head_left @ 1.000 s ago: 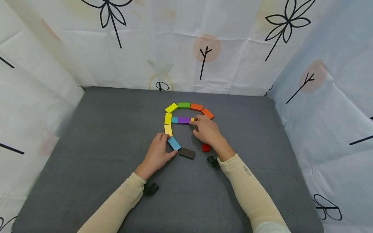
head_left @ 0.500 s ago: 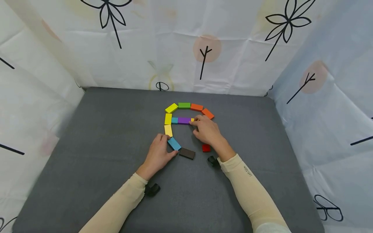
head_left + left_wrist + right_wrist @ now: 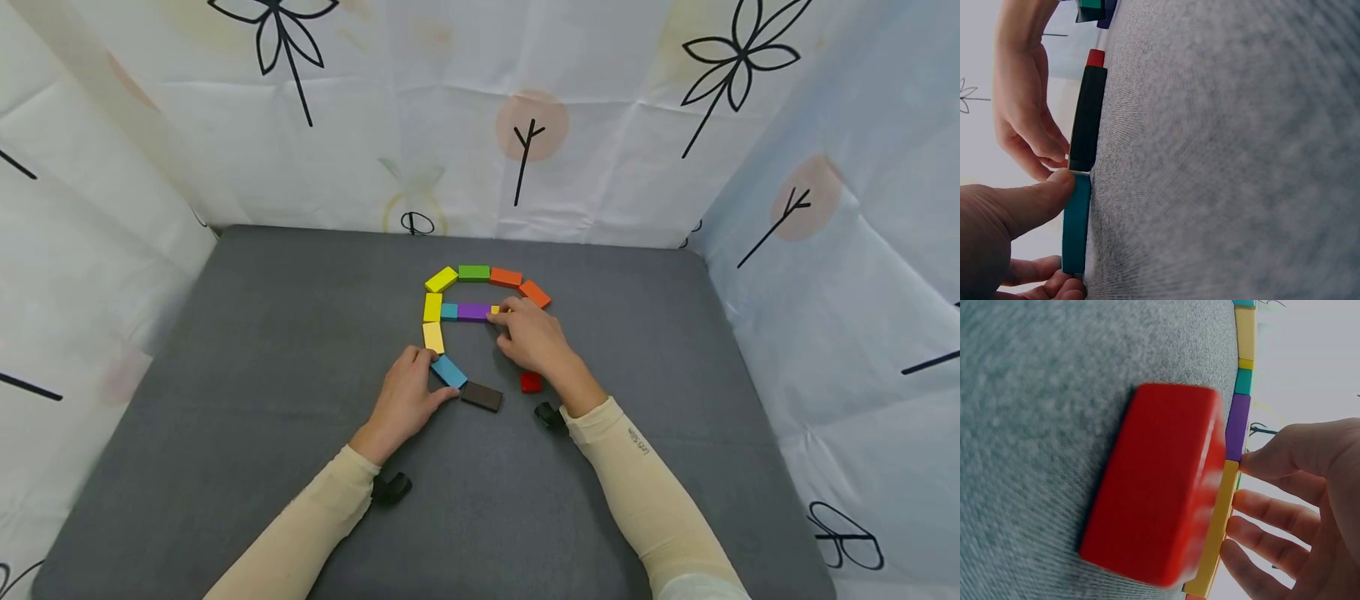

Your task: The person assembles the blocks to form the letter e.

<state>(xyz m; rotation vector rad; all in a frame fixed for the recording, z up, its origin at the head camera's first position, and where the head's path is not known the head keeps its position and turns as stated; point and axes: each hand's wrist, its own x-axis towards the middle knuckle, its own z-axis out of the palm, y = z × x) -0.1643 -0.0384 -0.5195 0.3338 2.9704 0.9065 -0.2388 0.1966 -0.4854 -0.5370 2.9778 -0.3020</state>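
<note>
My left hand [image 3: 408, 392] holds a blue block [image 3: 449, 372] by its two ends, thumb at the end by the dark block [image 3: 482, 396] and fingertips at the other. The blue block lies flat, its upper end close to a pale yellow block [image 3: 433, 337]. My right hand [image 3: 534, 335] is over an orange-yellow block [image 3: 1213, 540], thumb at its end by the purple block [image 3: 474, 312] and other fingertips along its edge. That block is mostly hidden by the hand in the head view. A red block [image 3: 531, 382] lies under the right wrist.
Above the hands curve yellow blocks [image 3: 442, 279], a green block [image 3: 474, 272] and orange blocks [image 3: 506, 277]. A small teal block [image 3: 449, 312] joins the purple one to the left column. Grey cloth [image 3: 300, 333] covers the table; printed curtains [image 3: 465, 125] enclose it.
The left hand and forearm have shifted very slightly, with the blue block turning a little toward the dark block. The right hand stays in place.
</note>
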